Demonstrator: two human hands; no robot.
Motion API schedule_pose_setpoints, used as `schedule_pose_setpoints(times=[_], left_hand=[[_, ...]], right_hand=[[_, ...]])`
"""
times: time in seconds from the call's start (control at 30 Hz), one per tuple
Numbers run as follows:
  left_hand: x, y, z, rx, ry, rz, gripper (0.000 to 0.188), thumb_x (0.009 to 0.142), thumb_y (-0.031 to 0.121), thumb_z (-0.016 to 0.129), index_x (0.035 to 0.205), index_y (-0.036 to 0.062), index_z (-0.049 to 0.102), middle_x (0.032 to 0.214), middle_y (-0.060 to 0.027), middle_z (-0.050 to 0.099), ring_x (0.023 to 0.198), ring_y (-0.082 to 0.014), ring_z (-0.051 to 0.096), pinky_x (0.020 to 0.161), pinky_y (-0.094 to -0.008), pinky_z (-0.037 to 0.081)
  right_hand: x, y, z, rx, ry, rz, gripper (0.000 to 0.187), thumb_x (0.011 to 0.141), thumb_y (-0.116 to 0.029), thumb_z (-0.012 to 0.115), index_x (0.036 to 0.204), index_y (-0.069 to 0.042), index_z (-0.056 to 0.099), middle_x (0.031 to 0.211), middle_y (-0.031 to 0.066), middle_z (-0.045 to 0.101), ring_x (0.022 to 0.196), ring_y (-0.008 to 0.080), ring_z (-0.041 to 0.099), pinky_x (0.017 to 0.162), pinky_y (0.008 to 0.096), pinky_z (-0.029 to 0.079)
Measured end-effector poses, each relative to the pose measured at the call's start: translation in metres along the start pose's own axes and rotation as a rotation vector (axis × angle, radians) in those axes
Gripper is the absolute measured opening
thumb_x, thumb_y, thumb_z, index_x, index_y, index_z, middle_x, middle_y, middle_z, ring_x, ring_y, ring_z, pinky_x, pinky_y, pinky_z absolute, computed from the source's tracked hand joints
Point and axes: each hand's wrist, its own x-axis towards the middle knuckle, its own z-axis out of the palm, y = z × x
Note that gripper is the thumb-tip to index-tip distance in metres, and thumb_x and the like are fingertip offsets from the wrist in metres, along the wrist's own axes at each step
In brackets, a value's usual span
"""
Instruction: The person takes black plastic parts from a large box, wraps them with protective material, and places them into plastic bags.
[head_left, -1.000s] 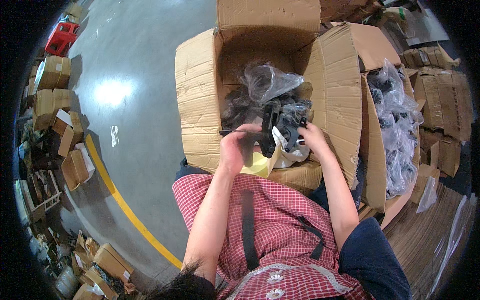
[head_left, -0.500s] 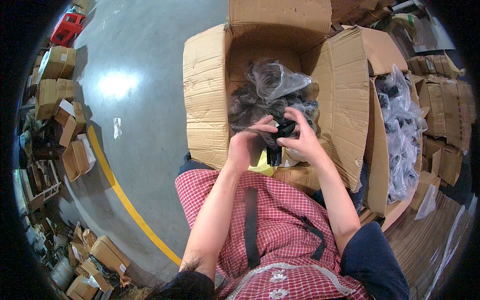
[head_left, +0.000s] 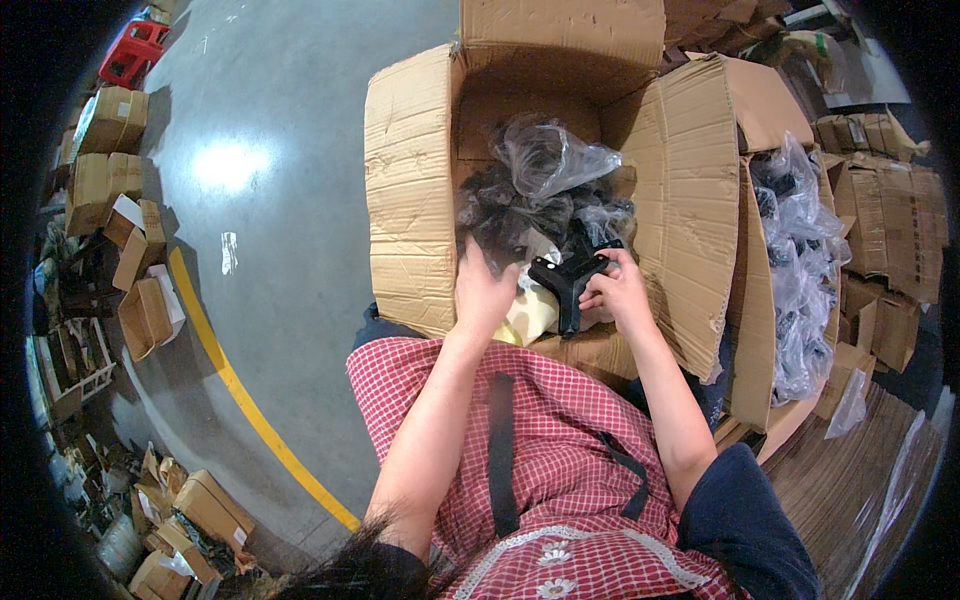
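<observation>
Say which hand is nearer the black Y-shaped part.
Right: the right hand holds the black Y-shaped part at its right-hand end; the left hand is to its left, not holding it.

From over here I see a red-and-white checked apron (head_left: 575, 440) with white lace trim (head_left: 672, 568), 2 white daisies (head_left: 554, 553) and 2 black straps (head_left: 502, 455), plus navy short sleeves (head_left: 750, 525) above bare forearms (head_left: 430, 430).

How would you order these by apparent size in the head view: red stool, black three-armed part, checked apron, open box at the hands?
1. Open box
2. Checked apron
3. Black three-armed part and red stool: too alike to rank; the stool is also farther away.
</observation>
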Motion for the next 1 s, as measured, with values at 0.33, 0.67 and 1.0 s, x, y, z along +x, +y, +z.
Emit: schedule_pose_setpoints(times=[0.33,0.67,1.0], left_hand=[[-0.007,0.011,-0.005,-0.992,-0.542,-0.072,0.046,0.093,0.018,0.072,0.135,0.0055,0.058,0.126,-0.0057,0.063,0.116,-0.015,0.058,0.091,-0.0347,0.051],[-0.006,0.013,-0.003,-1.017,-0.303,-0.079,0.029,0.097,0.024,0.069,0.12,0.0048,0.069,0.108,-0.0037,0.071,0.093,-0.0141,0.067,0.071,-0.033,0.061],[-0.019,0.021,0.004,-0.9,-0.289,-0.064,0.025,0.095,0.022,0.071,0.108,0.0007,0.074,0.094,-0.0013,0.072,0.086,-0.0059,0.061,0.076,-0.0241,0.049]], right_hand=[[-0.021,-0.03,0.018,0.304,-0.248,0.065,0.032,0.089,-0.005,0.064,0.12,-0.001,0.056,0.096,0.0087,0.068,0.078,0.019,0.07,0.069,0.0318,0.059],[-0.003,0.046,-0.038,-1.384,-0.097,-0.285,0.055,0.073,-0.025,0.076,0.123,-0.006,0.062,0.109,0.0202,0.07,0.11,0.0387,0.062,0.096,0.0465,0.048],[-0.04,-0.01,0.045,-0.993,-0.093,-0.935,0.021,0.077,-0.009,0.067,0.095,-0.01,0.076,0.105,0.0114,0.063,0.108,0.033,0.055,0.101,0.0481,0.04]])
